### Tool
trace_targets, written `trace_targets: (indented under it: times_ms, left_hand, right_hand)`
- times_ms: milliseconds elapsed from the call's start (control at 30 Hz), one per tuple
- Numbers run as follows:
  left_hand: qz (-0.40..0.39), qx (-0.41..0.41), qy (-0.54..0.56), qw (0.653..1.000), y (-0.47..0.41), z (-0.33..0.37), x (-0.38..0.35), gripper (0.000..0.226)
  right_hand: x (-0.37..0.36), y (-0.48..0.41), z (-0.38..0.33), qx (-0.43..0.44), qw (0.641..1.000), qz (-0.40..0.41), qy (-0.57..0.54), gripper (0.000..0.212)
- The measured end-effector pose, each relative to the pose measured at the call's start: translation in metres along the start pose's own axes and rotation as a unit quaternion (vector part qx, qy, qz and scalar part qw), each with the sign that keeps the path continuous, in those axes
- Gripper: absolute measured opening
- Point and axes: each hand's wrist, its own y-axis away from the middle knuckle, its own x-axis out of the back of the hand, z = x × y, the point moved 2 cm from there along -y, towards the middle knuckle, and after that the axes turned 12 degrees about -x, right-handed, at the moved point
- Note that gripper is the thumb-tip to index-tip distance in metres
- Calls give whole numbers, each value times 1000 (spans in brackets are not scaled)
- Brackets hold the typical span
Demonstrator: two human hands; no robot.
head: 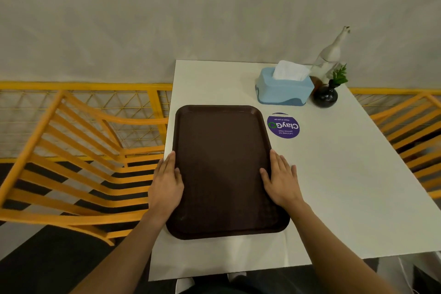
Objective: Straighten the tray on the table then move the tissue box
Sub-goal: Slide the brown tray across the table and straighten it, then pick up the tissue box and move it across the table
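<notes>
From my head camera I look down on the white table (334,174). The brown tray (222,169) lies along its left edge, reaching toward the near edge, empty, its long sides close to square with the table. My left hand (167,184) lies flat against the tray's left rim, fingers extended and thumb over the lip; my right hand (281,179) mirrors it on the right rim. Neither is closed around anything: both press open-palmed on the rim.

The tray's left side sits right at the table's left edge, so I judge an uneven push from my right hand could slide it partly off toward the orange chair (71,162).

The blue tissue box (284,88) stands near the far right corner, a white tissue (290,70) sticking up from its slot. Just beside it, to the right, are a dark vase (325,96) holding a green sprig and a clear bottle (330,55) behind. Moving the box carelessly could knock either over. A purple sticker (283,126) lies between tray and box.
</notes>
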Motion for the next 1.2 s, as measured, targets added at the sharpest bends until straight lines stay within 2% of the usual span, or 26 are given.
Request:
trace_targets:
  times_ms: [167, 300, 433, 600, 867, 1033, 1200]
  left_hand:
    - [-25, -5, 58, 998, -2, 0, 8, 63]
    - [-19, -14, 98, 995, -7, -1, 18, 72]
    - [11, -34, 83, 996, -31, 13, 29, 68]
    - [4, -97, 76, 992, -75, 60, 13, 58]
    - [-10, -147, 92, 985, -147, 166, -51, 59]
    - [18, -114, 133, 984, -197, 221, -93, 67]
    - [31, -83, 164, 982, -240, 253, -132, 78]
  right_hand:
    - [4, -1, 0, -7, 1000, -9, -26, 69]
    - [14, -4, 2, -20, 995, -20, -98, 75]
    - [30, -10, 5, -45, 984, -5, -170, 73]
    - [61, -33, 14, -32, 980, 45, -190, 57]
    - [115, -136, 44, 8, 968, 84, -238, 45]
    - [146, -217, 56, 47, 956, 121, -264, 43]
    - [146, -274, 68, 29, 948, 94, -303, 54]
